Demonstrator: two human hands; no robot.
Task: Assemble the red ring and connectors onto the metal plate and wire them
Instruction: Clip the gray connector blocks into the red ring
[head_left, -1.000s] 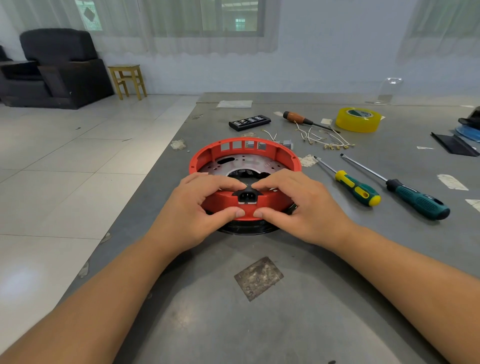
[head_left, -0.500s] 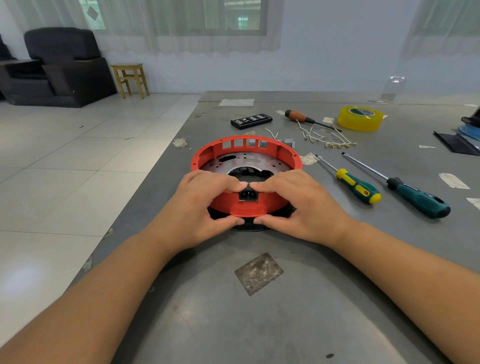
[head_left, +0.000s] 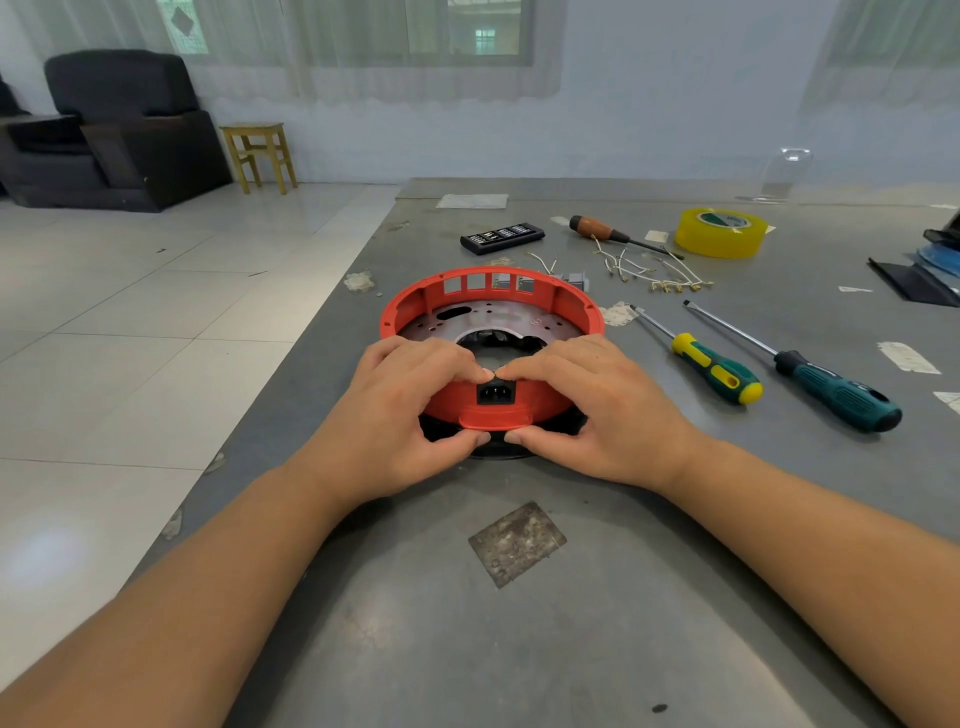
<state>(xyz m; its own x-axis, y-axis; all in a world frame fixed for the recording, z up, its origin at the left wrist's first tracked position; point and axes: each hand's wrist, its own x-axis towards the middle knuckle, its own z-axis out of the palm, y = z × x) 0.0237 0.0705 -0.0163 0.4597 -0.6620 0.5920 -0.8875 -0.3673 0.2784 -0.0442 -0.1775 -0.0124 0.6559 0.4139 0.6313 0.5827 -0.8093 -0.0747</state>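
Observation:
A red ring (head_left: 491, 283) sits around a round metal plate (head_left: 447, 325) on the grey table, over a black base. A black power connector (head_left: 496, 392) is set in the ring's near wall. My left hand (head_left: 400, 410) grips the near wall left of the connector, fingers over the rim and thumb under the red lip. My right hand (head_left: 597, 410) grips it the same way on the right. The fingertips of both hands meet above the connector. Small grey connectors (head_left: 571, 280) and loose white wires (head_left: 649, 270) lie behind the ring.
Two screwdrivers lie right of the ring, one yellow-green (head_left: 714, 366), one teal (head_left: 836, 397). Farther back are a brown-handled screwdriver (head_left: 597, 228), a yellow tape roll (head_left: 721, 232) and a black bit case (head_left: 501, 237). The table's left edge drops to a tiled floor.
My fingers have closed together over the rim above the connector, and my thumbs have slid down from the connector's sides to under the red lip. The ring stays where it was.

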